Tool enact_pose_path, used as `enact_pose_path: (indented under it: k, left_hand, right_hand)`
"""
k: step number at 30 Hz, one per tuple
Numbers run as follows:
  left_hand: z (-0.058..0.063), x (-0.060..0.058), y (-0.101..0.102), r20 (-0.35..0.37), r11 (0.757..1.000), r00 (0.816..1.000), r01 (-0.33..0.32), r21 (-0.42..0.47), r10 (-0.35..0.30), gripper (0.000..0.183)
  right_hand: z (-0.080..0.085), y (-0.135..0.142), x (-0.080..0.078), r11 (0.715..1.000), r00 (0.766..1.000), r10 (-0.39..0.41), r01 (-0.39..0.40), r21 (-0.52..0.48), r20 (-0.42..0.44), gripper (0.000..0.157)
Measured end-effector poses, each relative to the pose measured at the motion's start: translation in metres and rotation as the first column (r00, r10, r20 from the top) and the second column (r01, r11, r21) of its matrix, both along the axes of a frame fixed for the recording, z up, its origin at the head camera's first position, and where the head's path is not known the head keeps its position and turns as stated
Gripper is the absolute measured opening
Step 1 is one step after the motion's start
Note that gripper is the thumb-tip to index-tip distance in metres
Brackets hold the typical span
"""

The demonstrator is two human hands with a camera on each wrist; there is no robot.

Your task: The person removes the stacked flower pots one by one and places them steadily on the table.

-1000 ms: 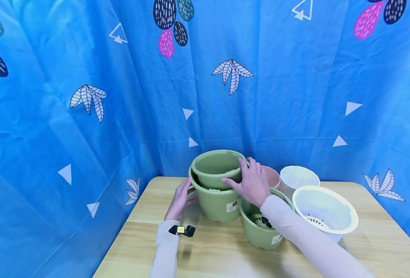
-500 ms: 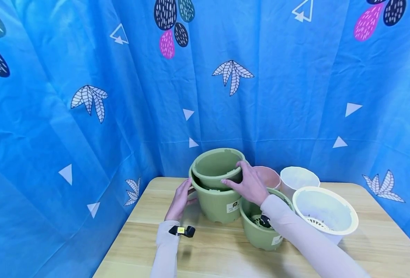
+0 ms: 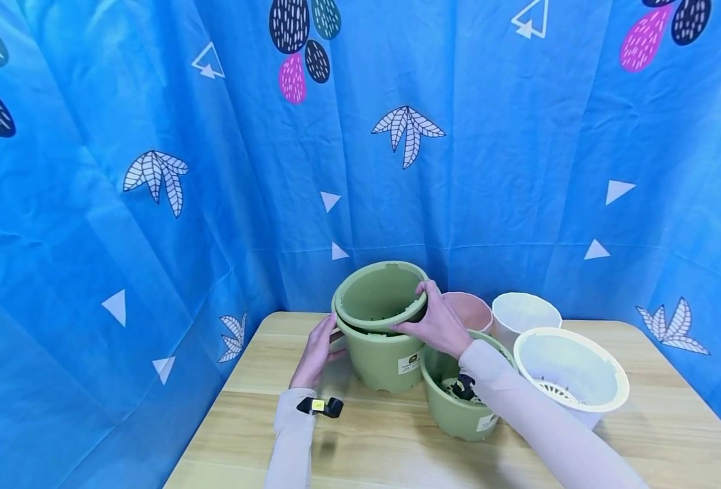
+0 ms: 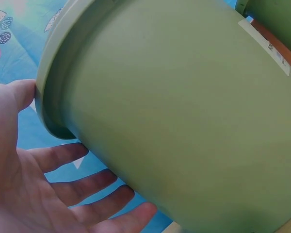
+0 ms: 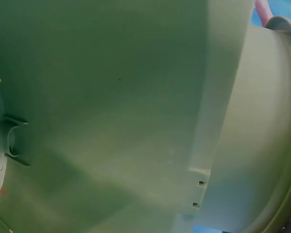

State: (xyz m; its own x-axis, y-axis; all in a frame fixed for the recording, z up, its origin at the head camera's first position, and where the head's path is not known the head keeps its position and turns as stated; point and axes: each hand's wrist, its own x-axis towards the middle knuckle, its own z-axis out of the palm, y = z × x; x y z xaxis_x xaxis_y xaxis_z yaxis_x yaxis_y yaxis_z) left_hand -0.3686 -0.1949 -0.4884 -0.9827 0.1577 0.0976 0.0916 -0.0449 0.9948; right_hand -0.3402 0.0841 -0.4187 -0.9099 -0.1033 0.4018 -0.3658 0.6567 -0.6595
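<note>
Two green plastic flower pots are nested at the back of the table, the inner pot (image 3: 366,302) tilted inside the outer pot (image 3: 375,360). My right hand (image 3: 442,327) pinches the inner pot's rim on its right side, thumb in front and fingers behind. At the left, my left hand (image 3: 314,350) touches the outer pot, its fingers spread fairly straight along the wall and the thumb (image 4: 24,92) at the rim. Under my right wrist stands a third green pot (image 3: 458,418); its inner wall (image 5: 111,121) fills much of the right wrist view.
A pink pot (image 3: 470,311) and a white pot (image 3: 525,312) stand at the back right. Nearer, a larger white pot (image 3: 580,363) with a slotted bottom leans. Blue patterned cloth (image 3: 409,204) hangs behind and left of the wooden table (image 3: 250,435).
The inner pot has sunk lower and shifted slightly left inside the outer one, with my right hand following it. My left hand has stayed in place.
</note>
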Motion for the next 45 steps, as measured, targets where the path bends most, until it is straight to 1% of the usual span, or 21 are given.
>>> enact_pose_path:
  k: [8,13,22,30,37,41,45]
  left_hand:
    - [0.0,0.0,0.001,-0.004,1.0,1.0,0.001,-0.011,-0.001,0.069]
    - [0.0,-0.001,0.003,-0.007,1.0,1.0,0.001,-0.013,-0.001,0.068]
    - [0.001,-0.001,0.003,-0.008,1.0,1.0,0.007,-0.013,-0.007,0.068]
    - [0.002,-0.002,0.002,-0.004,1.0,1.0,0.01,0.001,-0.01,0.068]
    - [0.002,0.0,0.0,-0.002,1.0,1.0,0.009,0.001,-0.009,0.068]
    - [0.0,-0.001,-0.001,0.001,1.0,1.0,0.01,-0.006,-0.01,0.067]
    - [-0.001,-0.001,-0.001,0.005,1.0,1.0,0.008,0.0,-0.008,0.067]
  right_hand:
    - [0.0,0.002,-0.001,1.0,1.0,-0.015,0.016,-0.022,0.003,0.087]
    - [0.002,0.002,0.0,0.999,0.999,-0.031,0.032,-0.037,0.019,0.085]
    - [0.01,0.004,0.004,0.987,0.998,0.004,0.007,-0.161,0.065,0.078]
    - [0.017,0.005,0.005,0.972,0.999,0.027,-0.018,-0.233,0.037,0.077]
    - [0.025,0.004,0.005,0.955,0.998,0.067,-0.065,-0.289,-0.004,0.079]
    - [0.027,0.005,0.006,0.949,0.996,0.088,-0.085,-0.304,-0.003,0.079]
    - [0.028,0.005,0.008,0.946,0.995,0.095,-0.089,-0.311,0.005,0.079]
